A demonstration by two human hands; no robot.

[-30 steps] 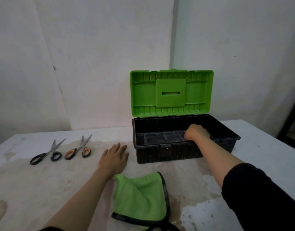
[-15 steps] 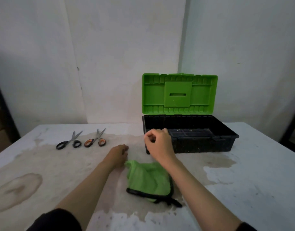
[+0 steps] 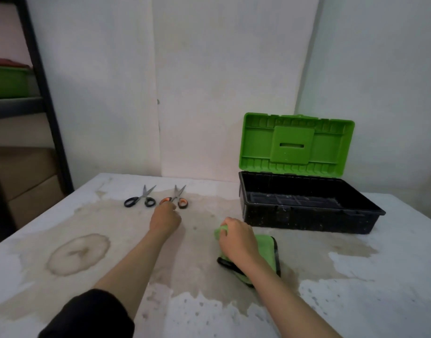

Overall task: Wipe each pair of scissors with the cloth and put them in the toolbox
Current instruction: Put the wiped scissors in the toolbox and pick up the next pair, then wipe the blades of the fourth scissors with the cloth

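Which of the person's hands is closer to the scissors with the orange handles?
The left hand. Its fingers reach the handles of the orange-handled scissors. The right hand is farther off to the right and nearer the camera, gripping the green cloth.

No readable text or labels anywhere (toolbox [image 3: 307, 211] included)

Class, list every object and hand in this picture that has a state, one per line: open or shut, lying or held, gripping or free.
toolbox: lid open, upright.
black-handled scissors: lying on the table, blades slightly apart, untouched.
orange-handled scissors: lying on the table, left hand at its handles.
cloth: crumpled on the table, gripped at one corner.
left hand: fingers curled at the orange handles; grasp unclear.
right hand: closed on the cloth.
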